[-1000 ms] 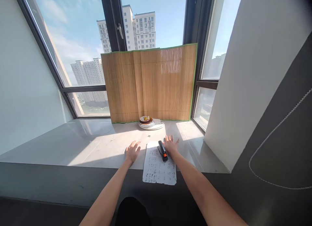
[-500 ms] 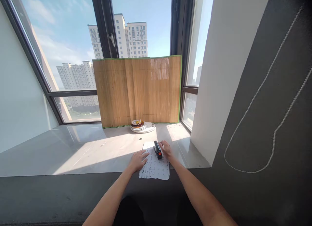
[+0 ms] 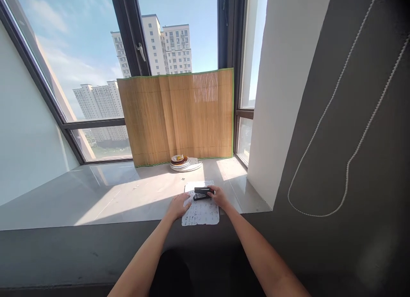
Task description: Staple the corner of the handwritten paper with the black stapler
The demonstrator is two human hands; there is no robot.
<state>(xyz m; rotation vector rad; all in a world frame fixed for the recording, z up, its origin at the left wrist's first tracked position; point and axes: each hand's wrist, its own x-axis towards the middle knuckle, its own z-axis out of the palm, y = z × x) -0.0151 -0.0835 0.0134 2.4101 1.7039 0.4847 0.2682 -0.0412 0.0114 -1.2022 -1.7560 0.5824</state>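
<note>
Gripping the right end of a long black stapler [image 3: 203,193], the right hand [image 3: 220,197] has its thumb and fingers closed around it. The stapler is therefore between the two hands, pointing sideways to the left hand [image 3: 178,206], over a white paper sheet covered with dark handwriting [image 3: 200,212]. From where I stand, I cannot tell if it touches the paper or is a little lifted.

The left hand holds no object; it is spread flat, with the thumb apart from the fingers, over the left edge of the sheet, and its fingertips are near the stapler. Nearer to the body than both hands, the sheet reaches over the front edge of the pale, shiny window sill [image 3: 96,199].

Beyond the hands there is a small stack of round plates, white and brown [image 3: 180,164]. Behind these plates stands a tan bamboo mat with green edging [image 3: 179,117]. Far to the right of the right hand hangs a whitish beaded cord [image 3: 347,177].
</note>
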